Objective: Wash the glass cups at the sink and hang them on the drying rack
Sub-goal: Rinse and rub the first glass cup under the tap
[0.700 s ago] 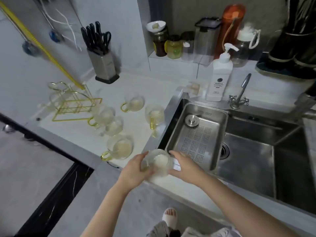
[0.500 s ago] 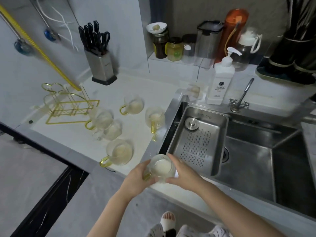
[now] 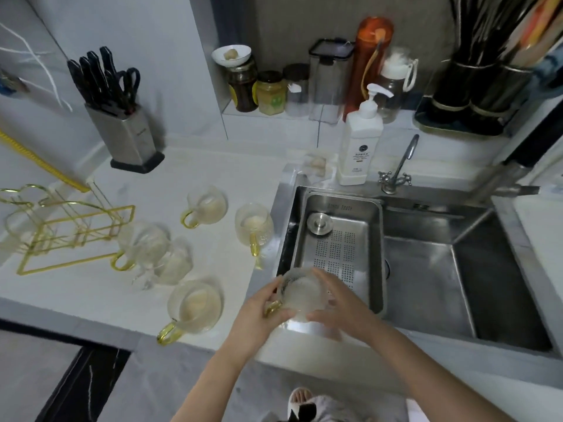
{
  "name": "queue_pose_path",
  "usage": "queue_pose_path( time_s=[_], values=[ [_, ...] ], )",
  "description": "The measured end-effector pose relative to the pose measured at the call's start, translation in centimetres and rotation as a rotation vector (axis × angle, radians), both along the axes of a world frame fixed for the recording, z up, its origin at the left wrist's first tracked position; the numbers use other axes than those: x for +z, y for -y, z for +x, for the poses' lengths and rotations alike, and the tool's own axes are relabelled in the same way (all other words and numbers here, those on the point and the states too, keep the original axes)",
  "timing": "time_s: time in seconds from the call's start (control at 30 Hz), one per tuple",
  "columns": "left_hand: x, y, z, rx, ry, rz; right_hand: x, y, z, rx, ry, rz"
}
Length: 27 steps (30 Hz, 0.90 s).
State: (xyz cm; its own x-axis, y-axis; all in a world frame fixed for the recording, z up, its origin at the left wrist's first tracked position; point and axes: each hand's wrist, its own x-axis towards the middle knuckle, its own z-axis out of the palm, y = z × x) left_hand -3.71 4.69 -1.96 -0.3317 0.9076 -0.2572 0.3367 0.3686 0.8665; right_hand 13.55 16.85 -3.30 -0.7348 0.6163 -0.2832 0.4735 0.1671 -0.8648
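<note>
You have a glass cup (image 3: 301, 293) between both hands, held at the near left corner of the sink (image 3: 426, 269), just over the steel edge where it meets the counter (image 3: 146, 303). Its yellow handle (image 3: 272, 307) points toward you on the left side. Your left hand (image 3: 262, 315) wraps the cup's left wall, fingers curled around it with the thumb near the handle. Your right hand (image 3: 338, 303) cups the right wall, fingers spread and pressed against the glass.

Just beyond the cup, a perforated steel tray (image 3: 338, 248) sits in the left part of the sink, with a round metal plug (image 3: 319, 222) lying in its far corner. A small tap (image 3: 399, 169) stands at the back rim, and a white pump bottle (image 3: 359, 141) stands just left of it.

To your left on the counter stand five more cups with yellow handles: one nearest you (image 3: 195, 307), two close together further left (image 3: 158, 254), one further back (image 3: 207, 205), and one just beside the sink's edge (image 3: 254, 226). Each holds a pale residue inside. The gold wire drying rack (image 3: 70, 229) stands at the far left of the counter, and whether anything hangs on it is too blurred to tell. A knife block (image 3: 125, 135) stands in the back corner.
</note>
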Motion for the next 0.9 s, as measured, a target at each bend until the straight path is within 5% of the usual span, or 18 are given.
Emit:
queue_pose_path(
  time_s=[0.4, 0.9],
  values=[
    [0.8, -11.9, 6.8, -0.149, 0.156, 0.095, 2.2, -4.2, 8.7, -0.555, -0.162, -0.098],
    [2.2, -19.5, 17.4, -0.125, 0.306, 0.071, 1.1, -9.9, 17.9, -0.785, -0.309, -0.226]
  ],
)
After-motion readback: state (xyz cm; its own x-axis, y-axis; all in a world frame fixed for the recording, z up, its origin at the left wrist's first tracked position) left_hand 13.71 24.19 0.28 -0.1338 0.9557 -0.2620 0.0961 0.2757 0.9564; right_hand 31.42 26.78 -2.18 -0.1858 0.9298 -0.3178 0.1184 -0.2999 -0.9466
